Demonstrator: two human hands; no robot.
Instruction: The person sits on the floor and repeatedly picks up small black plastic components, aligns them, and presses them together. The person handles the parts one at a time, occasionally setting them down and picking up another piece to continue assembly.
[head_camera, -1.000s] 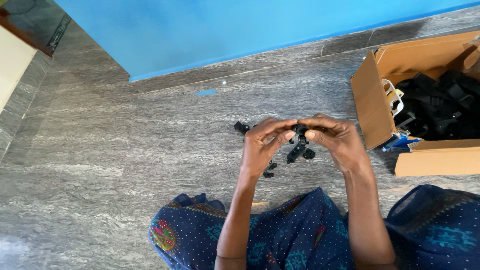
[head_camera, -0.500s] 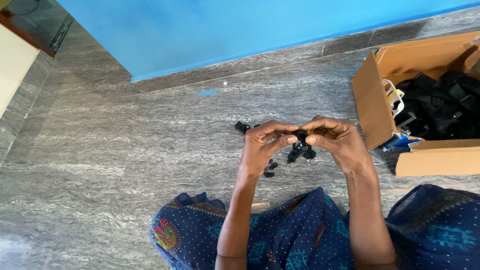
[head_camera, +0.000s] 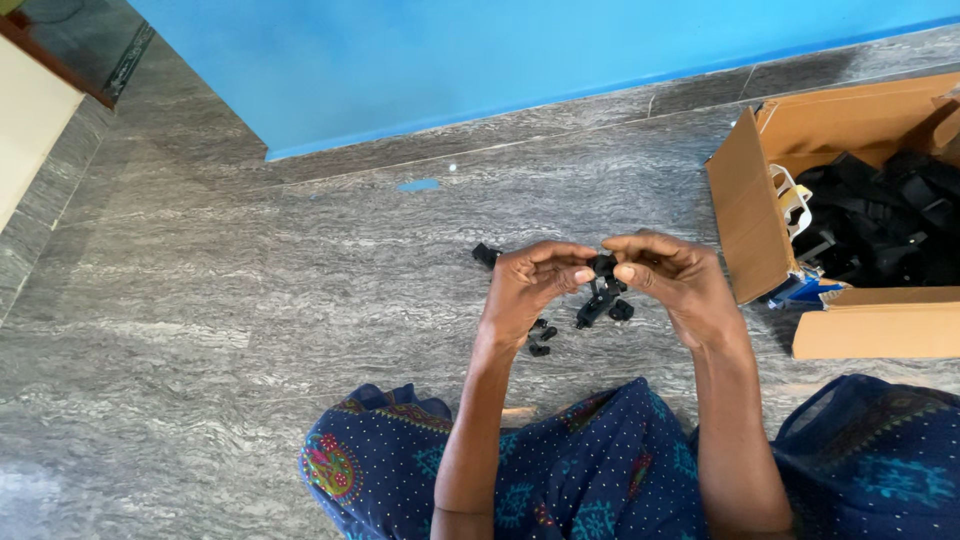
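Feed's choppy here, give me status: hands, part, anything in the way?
Left hand and right hand both pinch small black part. Loose black pieces on floor below. Open cardboard box at right.

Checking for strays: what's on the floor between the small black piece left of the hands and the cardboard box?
In the head view, between black piece and cardboard box: both hands, left, right, pinching a black part.

Two hands, left hand (head_camera: 530, 285) and right hand (head_camera: 672, 280), meet over one small black part (head_camera: 603, 290). Three more loose black pieces lie on the stone floor (head_camera: 250, 300): one piece (head_camera: 485, 254) apart, two small pieces (head_camera: 541, 338) together. One open cardboard box (head_camera: 745, 210) holds a pile of black parts (head_camera: 890, 230) too tangled to count.
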